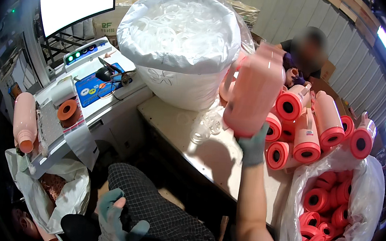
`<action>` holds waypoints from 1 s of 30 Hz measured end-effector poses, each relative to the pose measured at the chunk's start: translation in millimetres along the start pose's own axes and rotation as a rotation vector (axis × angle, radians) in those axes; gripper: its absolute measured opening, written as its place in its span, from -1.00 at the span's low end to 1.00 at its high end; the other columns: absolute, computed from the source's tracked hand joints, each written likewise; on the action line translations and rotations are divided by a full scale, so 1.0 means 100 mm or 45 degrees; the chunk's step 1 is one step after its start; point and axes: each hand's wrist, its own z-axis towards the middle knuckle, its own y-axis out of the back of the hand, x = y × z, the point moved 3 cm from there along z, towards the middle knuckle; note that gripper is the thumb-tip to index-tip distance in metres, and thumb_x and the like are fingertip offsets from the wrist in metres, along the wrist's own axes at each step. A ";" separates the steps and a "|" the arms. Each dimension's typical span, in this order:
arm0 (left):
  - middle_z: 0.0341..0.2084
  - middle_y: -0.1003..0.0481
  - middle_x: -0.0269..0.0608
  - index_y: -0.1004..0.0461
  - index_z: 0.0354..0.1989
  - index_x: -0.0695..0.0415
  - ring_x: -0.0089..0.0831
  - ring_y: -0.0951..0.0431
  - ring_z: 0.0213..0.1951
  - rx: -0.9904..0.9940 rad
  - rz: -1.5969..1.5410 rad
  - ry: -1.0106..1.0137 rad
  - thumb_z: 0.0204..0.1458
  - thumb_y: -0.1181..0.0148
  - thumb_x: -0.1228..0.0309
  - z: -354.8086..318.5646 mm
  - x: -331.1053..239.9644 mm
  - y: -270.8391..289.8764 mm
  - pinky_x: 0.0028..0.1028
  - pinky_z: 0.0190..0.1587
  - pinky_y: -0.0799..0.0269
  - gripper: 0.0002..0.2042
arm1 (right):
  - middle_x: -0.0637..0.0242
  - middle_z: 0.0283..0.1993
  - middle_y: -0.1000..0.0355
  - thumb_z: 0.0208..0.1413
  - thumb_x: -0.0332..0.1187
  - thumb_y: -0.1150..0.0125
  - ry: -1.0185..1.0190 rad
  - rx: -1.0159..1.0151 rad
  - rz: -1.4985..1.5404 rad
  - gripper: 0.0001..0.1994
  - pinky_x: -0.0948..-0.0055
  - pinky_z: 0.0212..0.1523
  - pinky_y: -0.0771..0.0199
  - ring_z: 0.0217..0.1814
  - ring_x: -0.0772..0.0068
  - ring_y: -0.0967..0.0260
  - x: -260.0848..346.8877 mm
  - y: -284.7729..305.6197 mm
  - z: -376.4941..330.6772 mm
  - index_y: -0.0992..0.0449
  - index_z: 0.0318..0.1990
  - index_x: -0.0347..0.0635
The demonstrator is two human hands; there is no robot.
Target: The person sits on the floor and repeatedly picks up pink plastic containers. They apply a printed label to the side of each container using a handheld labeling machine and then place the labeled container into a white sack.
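Observation:
My right hand [251, 147], in a grey-green glove, holds a pink flask body [254, 89] up over the pale worktable [179, 119], its handle to the left. My left hand [116, 220], gloved too, rests low above my checked trouser leg with fingers loosely spread and nothing in it. Several more pink flask bodies [313, 127] with red-orange bases lie piled on the table to the right of the held one.
A big white sack of clear plastic rings [177, 40] stands at the back of the table. A clear bag of red-orange base caps [328, 212] sits at right. A machine with a screen [77, 0] and another pink flask [24, 120] are at left. A person sits behind the pile.

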 end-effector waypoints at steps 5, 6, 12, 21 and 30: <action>0.08 -0.49 0.12 -0.38 0.25 0.19 0.21 -0.43 0.20 0.113 -0.104 0.224 0.02 -0.49 0.09 -0.20 0.11 -0.14 0.08 0.31 -0.30 -0.32 | 0.10 0.26 -0.47 0.30 -0.07 -0.22 -0.027 -0.174 -0.523 -0.44 0.13 0.26 -0.51 0.22 0.12 -0.48 -0.75 0.13 1.48 -0.38 0.30 -0.27; 0.08 -0.45 0.14 -0.35 0.26 0.21 0.16 -0.44 0.15 0.125 -0.033 0.305 -0.02 -0.48 0.22 -0.31 0.15 -0.08 0.03 0.23 -0.34 -0.32 | 0.10 0.25 -0.47 0.30 -0.08 -0.23 -0.020 -0.144 -0.570 -0.44 0.14 0.25 -0.51 0.21 0.12 -0.48 -0.78 -0.09 1.66 -0.38 0.30 -0.27; 0.07 -0.42 0.01 -0.30 0.32 0.20 0.03 -0.46 0.08 0.123 0.017 0.645 -0.03 -0.52 0.32 -1.15 0.18 0.38 -0.05 0.15 -0.38 -0.27 | 0.10 0.22 -0.48 0.29 -0.14 -0.26 0.165 0.144 -0.634 -0.47 0.17 0.21 -0.52 0.17 0.13 -0.49 -1.15 -0.27 1.87 -0.40 0.28 -0.28; -0.06 -0.51 0.11 -0.52 -0.04 0.13 0.09 -0.56 -0.01 -0.656 0.742 1.256 0.00 -0.44 0.30 -3.18 0.62 1.29 -0.11 0.07 -0.49 -0.63 | 0.10 0.17 -0.49 0.28 -0.23 -0.30 0.182 0.171 -0.249 -0.51 0.22 0.14 -0.53 0.10 0.14 -0.49 -0.18 -0.88 1.18 -0.44 0.26 -0.30; -0.26 -0.49 0.06 -0.51 -0.10 0.22 -0.01 -0.51 -0.18 -0.953 0.773 2.110 0.11 -0.31 0.23 -5.68 1.71 1.78 -0.18 -0.03 -0.46 -0.68 | 0.09 0.12 -0.51 0.26 -0.31 -0.34 0.000 0.230 -0.020 -0.55 0.27 0.07 -0.55 0.04 0.15 -0.50 0.27 -1.33 0.67 -0.47 0.24 -0.31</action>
